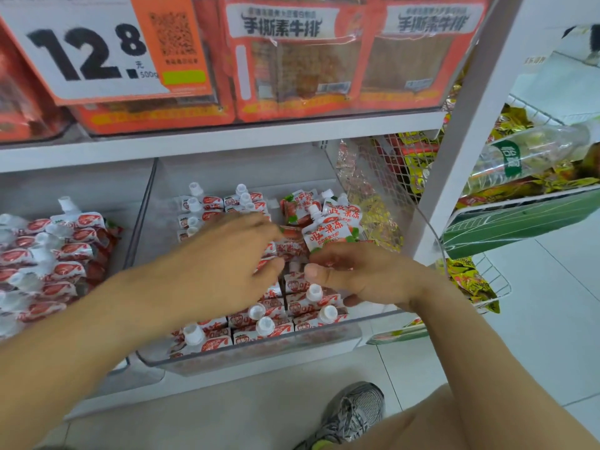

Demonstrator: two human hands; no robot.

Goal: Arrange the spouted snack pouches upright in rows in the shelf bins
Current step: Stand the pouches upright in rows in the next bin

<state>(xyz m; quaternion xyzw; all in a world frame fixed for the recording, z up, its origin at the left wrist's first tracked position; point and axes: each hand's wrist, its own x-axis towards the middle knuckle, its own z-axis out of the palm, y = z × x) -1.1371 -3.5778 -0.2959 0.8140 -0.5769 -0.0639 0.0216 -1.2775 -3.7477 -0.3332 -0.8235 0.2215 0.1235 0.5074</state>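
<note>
Both hands reach into the clear bin (324,339) on the lower shelf; the left hand (227,264) lies over the middle of the bin, its grip narrow, thumb and fingertips closing on a pouch (289,246) lying among the loose ones, though blur hides how firmly; the right hand (363,277) sits just beside it, its grip curled around the bottom edge of an upright pouch (328,235) whose white cap (313,210) points up and away; neat rows of pouches (292,311) stand capped-side up directly below both hands, along the front wall; more rows (220,206) stand at the back left; a loose heap (305,203) lies at the back right, just beyond the held pouch; the neighbouring bin (136,228) to the left holds further pouches (58,258) in leaning rows.
</note>
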